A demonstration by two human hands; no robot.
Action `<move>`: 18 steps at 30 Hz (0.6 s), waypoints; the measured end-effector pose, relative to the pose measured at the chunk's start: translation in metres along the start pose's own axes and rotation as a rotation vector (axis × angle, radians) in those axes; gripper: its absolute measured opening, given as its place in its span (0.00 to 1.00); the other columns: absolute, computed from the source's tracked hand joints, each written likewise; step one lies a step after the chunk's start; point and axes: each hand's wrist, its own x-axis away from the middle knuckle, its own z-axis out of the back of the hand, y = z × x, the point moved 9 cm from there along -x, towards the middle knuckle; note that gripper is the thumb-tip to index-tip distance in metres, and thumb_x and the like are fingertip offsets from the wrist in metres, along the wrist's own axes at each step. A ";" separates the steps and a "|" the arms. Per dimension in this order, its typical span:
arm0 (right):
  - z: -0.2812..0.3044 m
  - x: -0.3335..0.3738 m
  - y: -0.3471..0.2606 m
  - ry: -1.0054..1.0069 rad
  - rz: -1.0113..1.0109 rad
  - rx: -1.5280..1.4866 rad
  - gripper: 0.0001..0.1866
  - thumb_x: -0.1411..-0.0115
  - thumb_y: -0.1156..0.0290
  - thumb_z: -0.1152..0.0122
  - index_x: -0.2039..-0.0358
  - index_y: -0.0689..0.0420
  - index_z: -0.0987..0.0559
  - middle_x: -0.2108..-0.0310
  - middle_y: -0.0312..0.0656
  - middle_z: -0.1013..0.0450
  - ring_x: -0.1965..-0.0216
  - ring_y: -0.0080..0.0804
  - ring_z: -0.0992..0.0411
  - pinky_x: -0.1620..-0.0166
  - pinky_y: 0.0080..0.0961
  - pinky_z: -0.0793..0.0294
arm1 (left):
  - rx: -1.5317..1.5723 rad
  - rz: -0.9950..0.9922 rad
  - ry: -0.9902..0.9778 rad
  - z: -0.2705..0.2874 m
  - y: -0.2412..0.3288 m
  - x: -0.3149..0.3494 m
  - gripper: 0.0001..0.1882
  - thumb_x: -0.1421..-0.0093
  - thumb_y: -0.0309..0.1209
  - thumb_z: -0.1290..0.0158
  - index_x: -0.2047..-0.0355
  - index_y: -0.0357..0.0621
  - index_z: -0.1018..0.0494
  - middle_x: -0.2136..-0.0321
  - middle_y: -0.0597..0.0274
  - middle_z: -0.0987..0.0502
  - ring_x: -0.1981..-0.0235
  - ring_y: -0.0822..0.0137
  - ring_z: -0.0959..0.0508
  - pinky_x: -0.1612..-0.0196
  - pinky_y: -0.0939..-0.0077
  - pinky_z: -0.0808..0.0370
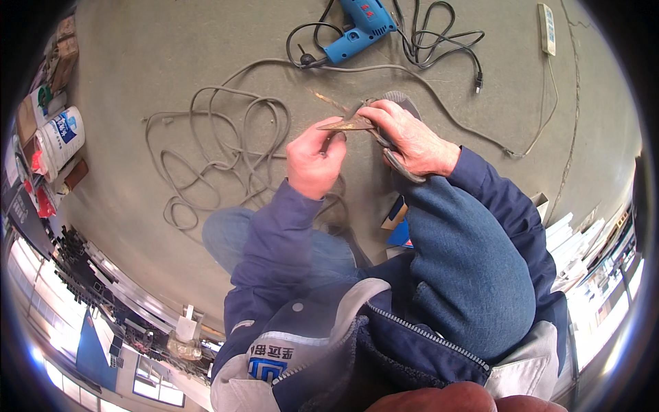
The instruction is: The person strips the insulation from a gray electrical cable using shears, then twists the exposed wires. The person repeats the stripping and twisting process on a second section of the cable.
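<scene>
My right hand (pixel 415 144) is closed round a pair of worn scissors (pixel 350 126) with dark handles. Their pointed metal blades reach left toward my other hand. My left hand (pixel 314 161) is closed just below the blade tips, thumb against the fingers; whatever it pinches is too small to make out. Under both hands lies the concrete floor. Past them rests a blue electric drill (pixel 360 31) with a black cord (pixel 439 44) and plug.
A long grey cable (pixel 237 117) lies in loose loops on the left and runs right toward a white power strip (pixel 547 31). White buckets (pixel 62 134) and boxes stand at the far left. My bent knee (pixel 473 254) rises beneath my right forearm. Long pale profiles (pixel 570 240) lie at the right.
</scene>
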 end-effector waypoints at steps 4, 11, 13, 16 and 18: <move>-0.006 0.003 0.000 -0.010 0.009 -0.035 0.35 0.49 0.77 0.39 0.38 0.58 0.35 0.49 0.55 0.34 0.48 0.59 0.33 0.47 0.45 0.29 | -0.276 -0.218 0.064 0.000 0.029 0.004 0.12 0.43 0.18 0.42 0.57 0.37 0.21 0.68 0.49 0.18 0.71 0.58 0.17 0.68 0.74 0.23; -0.006 -0.002 0.004 -0.018 0.029 0.043 0.32 0.50 0.76 0.38 0.42 0.60 0.33 0.53 0.55 0.33 0.51 0.60 0.32 0.52 0.49 0.29 | -0.214 -0.169 0.057 -0.001 0.018 0.002 0.09 0.42 0.18 0.42 0.59 0.34 0.21 0.66 0.46 0.18 0.67 0.55 0.16 0.64 0.69 0.22; -0.005 0.000 0.002 -0.015 0.045 0.055 0.30 0.49 0.75 0.38 0.43 0.59 0.33 0.53 0.55 0.33 0.52 0.60 0.32 0.53 0.49 0.29 | -0.164 -0.236 0.048 -0.004 0.020 0.001 0.08 0.39 0.20 0.44 0.58 0.33 0.22 0.67 0.50 0.19 0.68 0.61 0.19 0.63 0.72 0.23; -0.001 0.006 0.000 0.015 0.054 0.092 0.27 0.43 0.73 0.40 0.42 0.58 0.33 0.50 0.55 0.33 0.50 0.59 0.33 0.50 0.48 0.30 | -0.063 -0.131 0.001 -0.006 0.013 0.003 0.08 0.36 0.21 0.46 0.58 0.32 0.23 0.68 0.56 0.20 0.70 0.68 0.23 0.64 0.76 0.26; -0.003 0.004 0.001 0.023 0.052 0.125 0.26 0.40 0.73 0.42 0.41 0.57 0.33 0.49 0.55 0.33 0.48 0.58 0.33 0.48 0.47 0.31 | -0.021 -0.119 -0.036 -0.010 0.014 0.002 0.08 0.36 0.22 0.47 0.58 0.32 0.23 0.69 0.56 0.21 0.70 0.68 0.23 0.65 0.75 0.26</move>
